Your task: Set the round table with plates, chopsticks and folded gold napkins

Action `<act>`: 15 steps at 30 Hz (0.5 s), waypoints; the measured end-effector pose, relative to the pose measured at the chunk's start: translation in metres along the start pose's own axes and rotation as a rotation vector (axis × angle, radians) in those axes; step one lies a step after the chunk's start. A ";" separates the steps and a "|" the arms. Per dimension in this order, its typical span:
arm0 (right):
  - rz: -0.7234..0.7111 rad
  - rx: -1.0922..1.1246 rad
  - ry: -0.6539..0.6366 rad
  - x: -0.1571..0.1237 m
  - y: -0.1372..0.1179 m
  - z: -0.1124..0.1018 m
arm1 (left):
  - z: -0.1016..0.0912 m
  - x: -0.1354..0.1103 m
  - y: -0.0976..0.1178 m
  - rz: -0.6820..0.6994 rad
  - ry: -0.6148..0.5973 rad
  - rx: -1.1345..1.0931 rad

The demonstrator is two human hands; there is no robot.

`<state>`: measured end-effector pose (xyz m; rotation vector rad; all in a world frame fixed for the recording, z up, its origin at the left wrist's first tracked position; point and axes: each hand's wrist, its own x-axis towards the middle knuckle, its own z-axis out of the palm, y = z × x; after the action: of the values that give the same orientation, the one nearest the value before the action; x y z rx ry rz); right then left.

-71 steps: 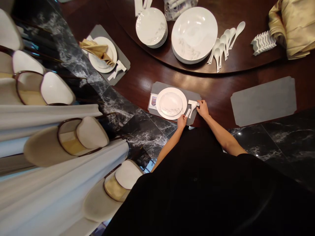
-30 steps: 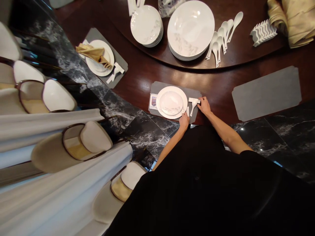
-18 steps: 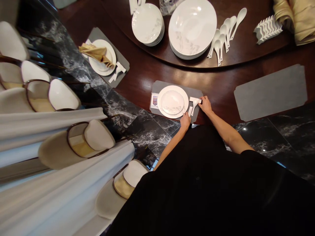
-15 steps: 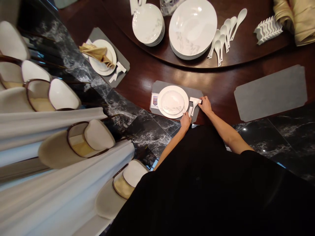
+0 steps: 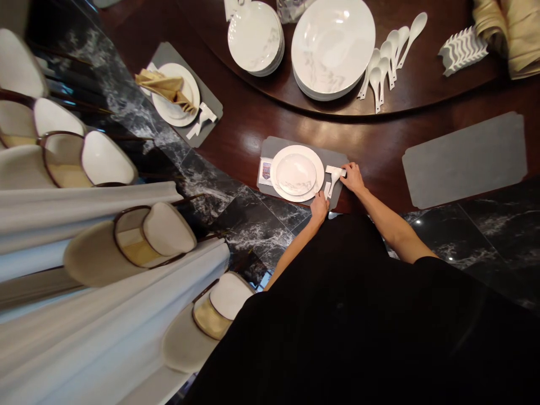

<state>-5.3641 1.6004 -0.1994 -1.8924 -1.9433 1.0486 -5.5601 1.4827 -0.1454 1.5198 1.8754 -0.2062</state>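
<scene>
A white plate with a smaller patterned plate (image 5: 297, 174) on it sits on a grey placemat (image 5: 276, 145) before me. Right of the plates, a white spoon (image 5: 334, 179) lies with its bowl end at a white rest (image 5: 331, 169). My right hand (image 5: 353, 179) is closed, thumb and fingers pinching the rest's right end. My left hand (image 5: 319, 207) is closed at the large plate's lower right rim, beside a small white strip (image 5: 327, 189); what its fingertips hold is hidden. A printed white packet (image 5: 265, 171) lies left of the plates.
On the raised round turntable (image 5: 320, 111) are stacked small plates (image 5: 253, 37), stacked large plates (image 5: 333, 45), several spoons (image 5: 386, 59) and wavy white rests (image 5: 463, 52). Another setting has a folded napkin (image 5: 166, 93). A grey placemat (image 5: 466, 160) lies right. Chairs (image 5: 169, 233) stand left.
Both hands stay in nearly the same place at the setting. The view has shifted very slightly; no object has clearly moved on the placemat.
</scene>
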 end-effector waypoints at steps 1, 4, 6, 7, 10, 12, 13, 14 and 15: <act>0.004 -0.004 -0.003 0.001 0.000 0.000 | 0.000 0.000 0.000 0.002 0.001 0.008; 0.011 -0.024 -0.014 0.002 -0.001 -0.001 | -0.001 -0.001 0.001 -0.007 -0.013 0.035; 0.013 -0.037 -0.022 0.003 -0.002 -0.001 | -0.003 -0.002 0.002 -0.017 -0.032 0.050; 0.013 -0.042 -0.025 0.004 -0.002 -0.001 | -0.003 -0.002 0.002 -0.019 -0.036 0.056; 0.026 -0.046 -0.023 0.005 -0.002 0.000 | -0.005 -0.003 0.003 -0.015 -0.029 0.061; 0.035 -0.039 -0.017 0.005 -0.001 0.002 | -0.005 -0.003 0.003 -0.011 -0.026 0.056; 0.038 -0.032 -0.013 0.006 -0.001 0.003 | -0.005 -0.004 0.003 -0.010 -0.025 0.052; 0.040 -0.024 -0.007 0.006 -0.001 0.004 | -0.005 -0.004 0.003 -0.009 -0.025 0.048; 0.041 -0.018 -0.002 0.006 0.000 0.005 | -0.004 -0.004 0.003 -0.007 -0.025 0.042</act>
<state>-5.3681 1.6048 -0.2048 -1.9494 -1.9285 1.0481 -5.5592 1.4830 -0.1391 1.5324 1.8677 -0.2675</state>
